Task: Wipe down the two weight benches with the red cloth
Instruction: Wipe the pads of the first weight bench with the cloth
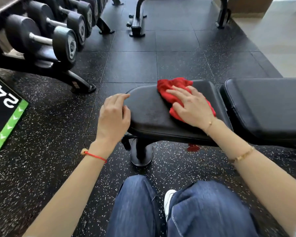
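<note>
My right hand [191, 106] flat, pressing red cloth [167, 93] on bench seat [149, 113] | left hand [113, 117] loosely curled at seat's rounded end, holding nothing | open floor [132, 65] beyond | mat [5, 106] reads "24"

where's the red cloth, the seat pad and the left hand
red cloth [167, 86]: head view, bunched far end
seat pad [149, 110]: head view, bare top
left hand [114, 115]: head view, back of hand
</note>
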Demonstrator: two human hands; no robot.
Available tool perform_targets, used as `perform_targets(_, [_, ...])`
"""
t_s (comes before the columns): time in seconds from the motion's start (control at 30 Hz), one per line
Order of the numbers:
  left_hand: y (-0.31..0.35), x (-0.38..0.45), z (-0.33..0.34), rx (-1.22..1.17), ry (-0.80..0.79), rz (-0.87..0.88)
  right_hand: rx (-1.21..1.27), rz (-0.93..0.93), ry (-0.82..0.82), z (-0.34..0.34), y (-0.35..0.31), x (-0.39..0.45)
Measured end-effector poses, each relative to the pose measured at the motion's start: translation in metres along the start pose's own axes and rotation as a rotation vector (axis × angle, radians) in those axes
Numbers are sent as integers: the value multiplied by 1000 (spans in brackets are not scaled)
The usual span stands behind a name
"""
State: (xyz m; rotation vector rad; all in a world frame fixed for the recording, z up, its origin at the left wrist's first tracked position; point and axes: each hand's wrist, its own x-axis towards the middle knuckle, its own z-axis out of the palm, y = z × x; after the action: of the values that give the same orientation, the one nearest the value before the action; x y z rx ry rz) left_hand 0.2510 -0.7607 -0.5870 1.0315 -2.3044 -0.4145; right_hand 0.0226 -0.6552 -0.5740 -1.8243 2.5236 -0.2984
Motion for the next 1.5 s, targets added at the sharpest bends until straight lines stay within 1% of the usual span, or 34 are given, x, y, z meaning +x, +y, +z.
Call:
perform_targets(0.07, [7, 0, 4, -11, -9, 11, -23, 43, -2, 2, -10, 21])
perform_targets(0.17, [17, 5, 11, -18, -17, 28, -23, -81, -41, 6, -36, 18])
perform_targets(0.23, [24, 9, 18, -18, -26, 51, -4, -159, -46, 4, -38, -6])
perform_targets(0.27, [26, 11, 22, -21, -33, 60, 6, -166, -29, 3, -34, -21])
perform_targets(0.33, [31, 16, 30, -29, -45, 70, 31, -109, 33, 0, -19, -45])
perform_targets(0.4, [35, 19, 37, -43, -54, 77, 31, -8, 71, -2, 4, -51])
perform_targets(0.53, [36, 20, 49, -10, -50, 85, -24, 206, 65, -3, 31, -13])
perform_targets(0.6, [34, 19, 53, 19, -33, 88, -28, 234, 42, -2, 24, 9])
perform_targets(0.63, [33, 18, 54, 25, -24, 88, -25, 211, 30, -1, 16, 14])
perform_targets(0.7, [31, 19, 57, 25, -8, 84, -11, 108, 17, 2, 0, 9])
perform_targets(0.8, [29, 19, 59, 17, 7, 84, 4, -48, 23, 2, -13, -30])
perform_targets(0.87, [27, 19, 58, 8, 15, 95, 24, -72, 50, 0, -8, -59])
perform_targets(0.93, [27, 19, 58, 8, 14, 101, 49, -17, 102, -3, 11, -72])
perform_targets(1.0, [27, 18, 59, 15, 9, 100, 36, 96, 127, -6, 33, -64])
perform_targets(1.13, [28, 18, 58, 35, 2, 91, 41, 309, 93, -6, 66, -6])
perform_targets(1.2, [29, 18, 58, 45, -1, 88, 23, 332, 54, -7, 62, 16])
perform_targets(1.23, [29, 18, 57, 49, -1, 87, 8, 311, 43, -6, 55, 21])
perform_targets(1.3, [28, 19, 57, 48, 3, 86, 1, 207, 26, -3, 31, 15])
perform_targets(1.4, [28, 19, 58, 45, 2, 89, 14, 14, 19, 2, -3, -29])
perform_targets(1.43, [27, 19, 58, 46, 2, 93, 23, -17, 33, 1, -8, -46])
perform_targets(1.5, [26, 19, 58, 37, 5, 101, 37, -15, 62, -2, -5, -74])
